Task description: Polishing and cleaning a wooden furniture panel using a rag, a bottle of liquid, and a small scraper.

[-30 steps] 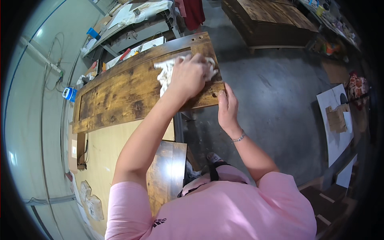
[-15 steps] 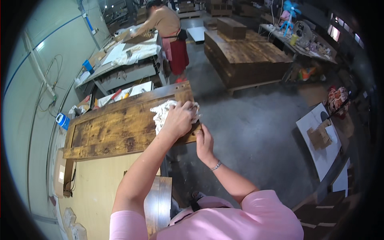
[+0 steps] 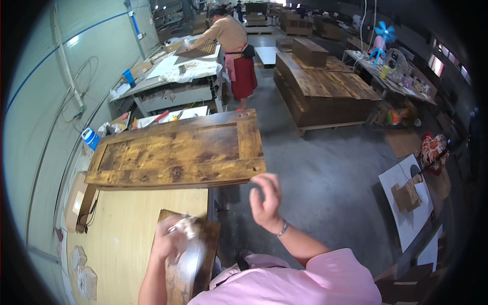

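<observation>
A brown wood-grain framed panel (image 3: 173,152) lies across the far part of the work table, its right end jutting past the table's edge. My left hand (image 3: 170,241), smeared by motion, is closed on a crumpled white cloth (image 3: 187,227). That hand is over a second dark-brown wooden piece (image 3: 175,277) near the table's front right. Just off the first panel's near right corner is my right hand (image 3: 267,201), fingers loosely curled and thumb apart, with nothing in it. Whether its fingertips touch the corner is hard to see.
A pale wooden tabletop (image 3: 127,218) lies below the panel, with a cardboard box (image 3: 77,203) at its left. Ahead, a person (image 3: 229,38) bends over another table (image 3: 178,94). Stacked brown panels (image 3: 325,96) stand right of centre, a white board (image 3: 406,223) at far right.
My left hand has moved with the cloth from the panel's right end down toward me, over the nearer wooden piece. My right hand's fingers have come off the panel's edge, or nearly so.
</observation>
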The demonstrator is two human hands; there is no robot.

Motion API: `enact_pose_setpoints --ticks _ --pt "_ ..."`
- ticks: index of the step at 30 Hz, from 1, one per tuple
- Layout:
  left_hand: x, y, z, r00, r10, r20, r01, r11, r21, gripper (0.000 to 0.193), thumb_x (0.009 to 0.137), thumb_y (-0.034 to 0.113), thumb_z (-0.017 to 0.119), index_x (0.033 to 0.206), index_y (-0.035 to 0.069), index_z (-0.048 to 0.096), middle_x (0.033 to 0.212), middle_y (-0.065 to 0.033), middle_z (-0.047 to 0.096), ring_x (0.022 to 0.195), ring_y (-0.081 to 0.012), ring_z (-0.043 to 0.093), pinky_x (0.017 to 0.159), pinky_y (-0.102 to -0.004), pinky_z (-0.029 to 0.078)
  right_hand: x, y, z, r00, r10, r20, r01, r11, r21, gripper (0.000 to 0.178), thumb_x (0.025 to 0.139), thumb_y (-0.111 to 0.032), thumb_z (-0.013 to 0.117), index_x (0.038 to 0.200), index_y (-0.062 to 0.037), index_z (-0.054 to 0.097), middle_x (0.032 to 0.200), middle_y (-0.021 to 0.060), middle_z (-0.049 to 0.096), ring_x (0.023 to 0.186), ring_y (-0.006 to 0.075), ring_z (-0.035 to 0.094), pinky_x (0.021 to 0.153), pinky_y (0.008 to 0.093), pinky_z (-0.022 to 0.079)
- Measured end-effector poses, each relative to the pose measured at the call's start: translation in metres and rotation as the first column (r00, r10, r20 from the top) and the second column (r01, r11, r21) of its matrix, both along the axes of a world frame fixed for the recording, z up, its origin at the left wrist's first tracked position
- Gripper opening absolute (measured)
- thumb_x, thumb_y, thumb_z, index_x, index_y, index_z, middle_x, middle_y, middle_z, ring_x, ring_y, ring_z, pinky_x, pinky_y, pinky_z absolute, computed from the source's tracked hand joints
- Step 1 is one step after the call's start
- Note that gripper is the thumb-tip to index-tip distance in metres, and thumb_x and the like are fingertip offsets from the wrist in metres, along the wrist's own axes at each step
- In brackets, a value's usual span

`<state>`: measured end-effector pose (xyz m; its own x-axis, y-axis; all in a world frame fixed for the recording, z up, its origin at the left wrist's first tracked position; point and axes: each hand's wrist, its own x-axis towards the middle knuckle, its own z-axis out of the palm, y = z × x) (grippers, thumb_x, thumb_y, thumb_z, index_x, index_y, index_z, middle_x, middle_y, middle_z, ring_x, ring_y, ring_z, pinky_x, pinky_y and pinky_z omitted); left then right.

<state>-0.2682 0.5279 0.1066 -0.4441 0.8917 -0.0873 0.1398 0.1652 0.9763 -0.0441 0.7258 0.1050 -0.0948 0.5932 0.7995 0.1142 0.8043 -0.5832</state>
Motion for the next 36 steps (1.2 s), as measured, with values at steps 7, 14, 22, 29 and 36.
enact_pose_setpoints --ticks 7,14,22,29,36 --pt "0.019 -0.251 -0.057 0.515 0.721 0.463 -0.828 0.558 0.051 0.023 0.079 0.013 0.047 0.086 0.0 0.064 0.068 -0.003 0.057 0.059 -0.0144 0.053 0.056 -0.027 0.044 -0.102 -0.073 -0.094 0.536 0.703 0.468 -0.45 0.707 -0.546 0.045 0.084 -0.022 0.064 0.12 0.0029 0.054 0.119 0.0212 0.055 0.115 0.0344 0.053 0.097 0.0405 0.044" --pt "0.16 -0.575 -0.15 -0.062 0.888 0.455 -0.986 0.014 -0.163 0.019 0.088 0.027 0.056 0.072 0.017 0.056 0.062 0.004 0.052 0.051 -0.0108 0.049 0.044 -0.0277 0.038 -0.169 -0.12 -0.14 0.328 0.644 0.692 -0.506 0.738 -0.447 0.039 0.075 -0.017 0.061 0.107 0.0054 0.058 0.11 0.0249 0.058 0.106 0.0381 0.055 0.094 0.0446 0.044" --pt "0.225 -0.555 -0.153 -0.352 0.918 -0.184 -0.887 -0.389 -0.247 0.025 0.075 0.004 0.047 0.095 -0.001 0.062 0.08 -0.0075 0.061 0.073 -0.0168 0.056 0.062 -0.0346 0.045 -0.212 -0.145 -0.14 0.179 0.534 0.826 -0.499 0.773 -0.391 0.054 0.079 -0.024 0.066 0.124 0.0021 0.054 0.129 0.0238 0.051 0.123 0.0378 0.045 0.105 0.0435 0.036" --pt "0.219 -0.598 -0.174 -0.432 0.881 -0.191 -0.844 -0.47 -0.257 0.023 0.07 0.004 0.05 0.084 -0.007 0.065 0.069 -0.0089 0.059 0.066 -0.0171 0.054 0.059 -0.0352 0.042 -0.248 -0.108 -0.161 0.295 0.341 0.893 -0.271 0.926 -0.264 0.051 0.078 -0.031 0.068 0.117 -0.0009 0.057 0.123 0.0213 0.055 0.116 0.0382 0.052 0.099 0.0453 0.043" --pt "0.191 -0.605 -0.176 -0.31 0.861 -0.403 -0.853 -0.439 -0.282 0.019 0.069 0.008 0.052 0.076 -0.006 0.062 0.068 -0.0149 0.059 0.062 -0.0226 0.054 0.06 -0.0393 0.042 -0.26 -0.074 -0.179 0.441 0.475 0.762 -0.219 0.88 -0.422 0.046 0.079 -0.025 0.064 0.117 -0.0005 0.061 0.106 0.0222 0.065 0.105 0.0359 0.06 0.092 0.0433 0.046"
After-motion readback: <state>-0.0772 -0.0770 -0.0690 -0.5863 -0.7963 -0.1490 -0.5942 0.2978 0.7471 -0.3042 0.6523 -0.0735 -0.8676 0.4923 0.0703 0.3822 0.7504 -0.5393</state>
